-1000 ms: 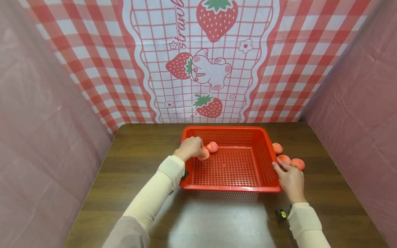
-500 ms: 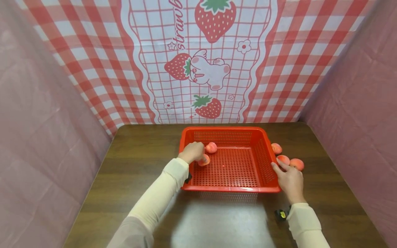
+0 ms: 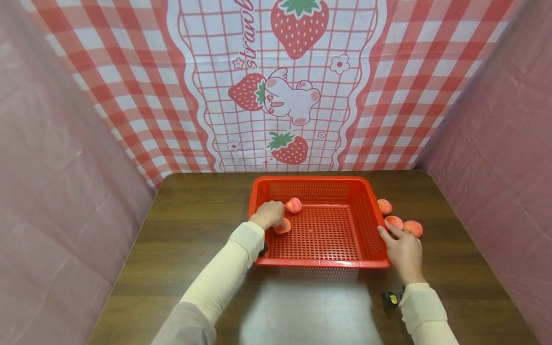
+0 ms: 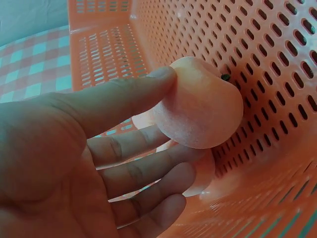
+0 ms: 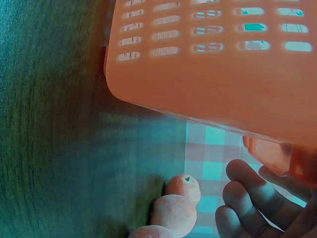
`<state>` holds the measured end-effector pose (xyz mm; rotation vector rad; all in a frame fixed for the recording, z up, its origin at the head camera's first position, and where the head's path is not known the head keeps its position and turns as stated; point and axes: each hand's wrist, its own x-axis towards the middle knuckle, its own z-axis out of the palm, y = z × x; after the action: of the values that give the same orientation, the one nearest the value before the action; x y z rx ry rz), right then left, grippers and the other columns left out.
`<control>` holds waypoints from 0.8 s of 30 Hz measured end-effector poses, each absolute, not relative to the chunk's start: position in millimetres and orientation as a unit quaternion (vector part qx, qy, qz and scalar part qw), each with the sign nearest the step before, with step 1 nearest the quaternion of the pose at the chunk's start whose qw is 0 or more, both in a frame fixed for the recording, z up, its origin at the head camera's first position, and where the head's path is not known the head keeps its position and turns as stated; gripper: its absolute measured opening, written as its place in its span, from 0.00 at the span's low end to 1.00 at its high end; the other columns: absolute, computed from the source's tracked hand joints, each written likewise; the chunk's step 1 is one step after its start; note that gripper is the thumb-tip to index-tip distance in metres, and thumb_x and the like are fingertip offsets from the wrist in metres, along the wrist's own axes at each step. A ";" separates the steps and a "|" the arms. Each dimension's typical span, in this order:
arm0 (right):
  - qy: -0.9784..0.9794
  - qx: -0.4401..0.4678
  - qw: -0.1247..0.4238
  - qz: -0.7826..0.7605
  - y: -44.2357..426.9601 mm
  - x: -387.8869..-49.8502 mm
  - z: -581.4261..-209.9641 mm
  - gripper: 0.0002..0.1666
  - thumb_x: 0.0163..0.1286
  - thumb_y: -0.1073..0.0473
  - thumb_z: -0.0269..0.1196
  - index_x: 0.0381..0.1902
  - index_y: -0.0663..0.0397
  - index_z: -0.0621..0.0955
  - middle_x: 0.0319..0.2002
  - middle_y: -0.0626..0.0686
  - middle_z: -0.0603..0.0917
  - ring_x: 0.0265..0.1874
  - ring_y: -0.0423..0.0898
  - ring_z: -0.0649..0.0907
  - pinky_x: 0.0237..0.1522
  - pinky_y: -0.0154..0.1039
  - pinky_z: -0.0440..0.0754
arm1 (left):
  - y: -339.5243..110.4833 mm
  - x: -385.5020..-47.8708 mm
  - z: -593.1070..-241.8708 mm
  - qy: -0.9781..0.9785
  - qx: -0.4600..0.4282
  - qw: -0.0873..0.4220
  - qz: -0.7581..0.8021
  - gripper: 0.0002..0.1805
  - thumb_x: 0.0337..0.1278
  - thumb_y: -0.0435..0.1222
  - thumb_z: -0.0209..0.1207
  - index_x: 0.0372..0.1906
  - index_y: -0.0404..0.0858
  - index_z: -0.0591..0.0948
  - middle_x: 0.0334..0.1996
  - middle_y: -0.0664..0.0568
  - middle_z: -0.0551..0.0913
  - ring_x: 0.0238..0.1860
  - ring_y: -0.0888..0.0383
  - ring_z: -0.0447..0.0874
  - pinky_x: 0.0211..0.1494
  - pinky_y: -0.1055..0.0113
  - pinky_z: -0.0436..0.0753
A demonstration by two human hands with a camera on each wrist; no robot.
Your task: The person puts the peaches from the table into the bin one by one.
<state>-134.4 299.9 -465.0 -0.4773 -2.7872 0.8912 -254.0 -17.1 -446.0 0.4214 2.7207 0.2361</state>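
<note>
A red plastic basket (image 3: 320, 262) with perforated walls stands on the table. My left hand (image 3: 270, 214) reaches over its left side and pinches a peach (image 4: 205, 106) between thumb and forefinger, low in the basket. Behind those fingers, partly hidden, shows another peach (image 4: 200, 173). In the head view, one peach (image 3: 294, 205) lies at the back left inside. My right hand (image 3: 403, 249) holds the basket's right rim, thumb on the rim and the other fingers outside. Close to these fingers, outside the basket, lies a peach (image 3: 394, 223).
Beside the basket's right wall are two more peaches, a far peach (image 3: 385, 206) and a right-hand peach (image 3: 413, 228). The brown wooden table (image 3: 185, 230) extends to both sides. A checked strawberry cloth (image 3: 293, 96) hangs behind, with pink curtains (image 3: 56, 191) at the sides.
My left hand has moved slightly down and toward me inside the basket, bringing its peach away from the back one. The right hand stays on the rim.
</note>
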 end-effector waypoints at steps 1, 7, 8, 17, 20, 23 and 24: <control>-0.936 -0.161 0.089 0.300 299.9 -134.3 -465.1 0.31 0.71 0.40 0.56 0.63 0.54 0.75 0.51 0.71 0.79 0.46 0.68 0.77 0.45 0.56 0.74 | -16.8 -254.3 -446.6 0.967 0.148 0.192 0.081 0.10 0.48 0.39 0.70 0.25 0.42 0.78 0.27 0.51 0.77 0.28 0.55 0.69 0.34 0.63 0.70; -0.936 -0.163 0.080 0.301 299.8 -134.2 -465.3 0.32 0.71 0.39 0.56 0.64 0.54 0.74 0.50 0.71 0.80 0.44 0.66 0.78 0.39 0.49 0.73 | -16.0 -252.1 -445.7 0.967 0.149 0.193 0.071 0.08 0.48 0.37 0.68 0.25 0.41 0.79 0.28 0.51 0.78 0.28 0.55 0.69 0.34 0.64 0.70; -0.936 -0.163 0.078 0.301 300.0 -134.2 -465.2 0.33 0.71 0.39 0.55 0.64 0.54 0.74 0.50 0.71 0.81 0.43 0.65 0.78 0.38 0.48 0.72 | -16.1 -251.7 -445.5 0.968 0.149 0.191 0.070 0.08 0.48 0.37 0.68 0.25 0.41 0.79 0.27 0.51 0.77 0.28 0.55 0.68 0.34 0.64 0.70; -0.935 -0.170 0.069 0.304 299.5 -134.5 -464.5 0.34 0.71 0.37 0.55 0.64 0.53 0.73 0.52 0.71 0.79 0.45 0.66 0.78 0.37 0.46 0.72 | -16.9 -251.9 -446.1 0.970 0.150 0.179 0.071 0.10 0.45 0.34 0.67 0.22 0.42 0.75 0.26 0.50 0.75 0.28 0.55 0.67 0.32 0.64 0.68; -0.934 -0.170 0.073 0.305 299.1 -134.4 -464.3 0.33 0.71 0.38 0.55 0.64 0.53 0.74 0.53 0.71 0.78 0.49 0.69 0.77 0.44 0.54 0.75 | -17.3 -251.0 -444.1 0.971 0.156 0.166 0.075 0.11 0.41 0.33 0.65 0.18 0.43 0.73 0.22 0.51 0.74 0.26 0.55 0.67 0.31 0.65 0.68; -0.935 -0.170 0.072 0.304 299.5 -134.4 -464.3 0.34 0.71 0.37 0.54 0.64 0.53 0.73 0.54 0.71 0.78 0.49 0.70 0.76 0.46 0.56 0.75 | -17.8 -249.7 -441.4 0.971 0.159 0.154 0.090 0.16 0.41 0.34 0.65 0.12 0.45 0.69 0.17 0.53 0.69 0.25 0.56 0.67 0.31 0.66 0.68; -0.935 -0.170 0.070 0.304 299.7 -134.4 -464.2 0.34 0.71 0.37 0.54 0.64 0.53 0.73 0.53 0.71 0.78 0.48 0.69 0.76 0.44 0.55 0.75 | -18.0 -249.1 -440.5 0.971 0.159 0.151 0.097 0.18 0.43 0.35 0.66 0.12 0.45 0.68 0.15 0.54 0.67 0.24 0.56 0.67 0.31 0.66 0.68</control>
<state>-134.4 299.7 -464.2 -0.5117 -2.8122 0.9135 -249.1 -18.0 -440.5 0.4559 2.7868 0.2782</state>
